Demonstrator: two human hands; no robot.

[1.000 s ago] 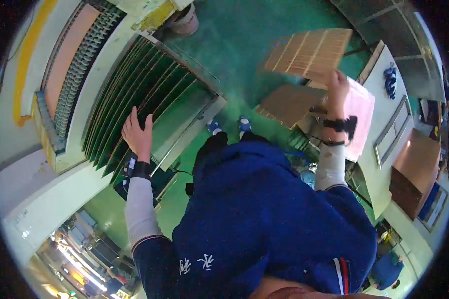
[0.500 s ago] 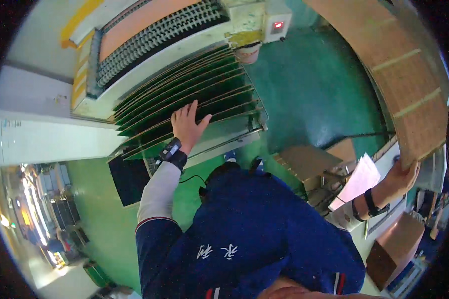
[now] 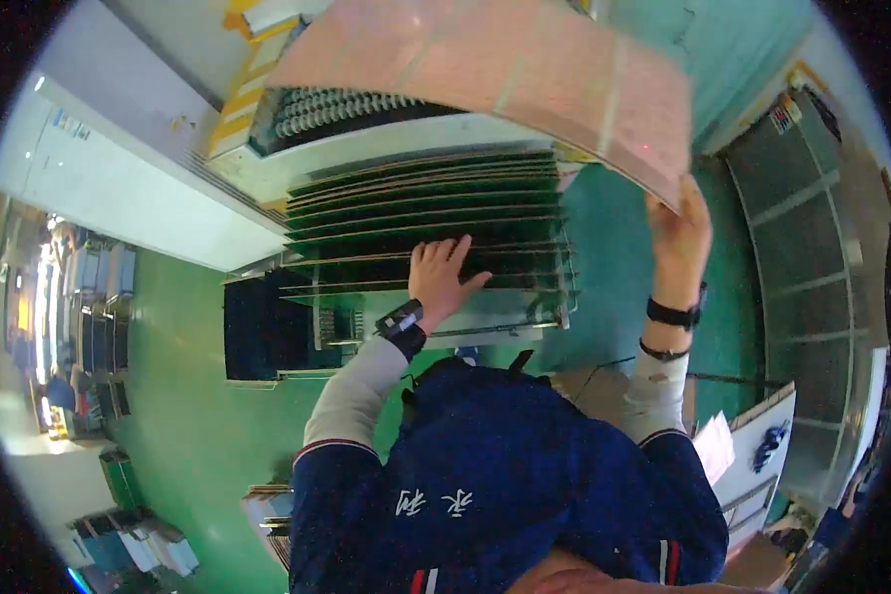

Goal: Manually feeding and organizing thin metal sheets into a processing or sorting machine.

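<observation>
A large, thin copper-coloured panel [image 3: 525, 79] with paler stripes is raised above the far side of the rack. My right hand [image 3: 683, 233] grips its near right corner, fingers closed on the edge. Dark green panels with copper-coloured edges [image 3: 366, 233] stand in a row with gaps between them in a metal rack [image 3: 525, 325]. My left hand [image 3: 445, 277] is over the nearer panels, fingers spread and holding nothing. Whether its fingertips touch a panel edge I cannot tell.
Behind the rack is a machine with a bed of grey rollers [image 3: 342, 111], partly hidden by the raised panel. A white cabinet [image 3: 158, 198] stands left, a dark flat board [image 3: 262, 332] beside the rack. At right are a grey panelled frame [image 3: 802, 238] and pink sheets [image 3: 715, 445].
My right hand has brought the copper-coloured panel from the far right to above the rack and roller machine. My left hand stays over the rack's panels. The view has turned.
</observation>
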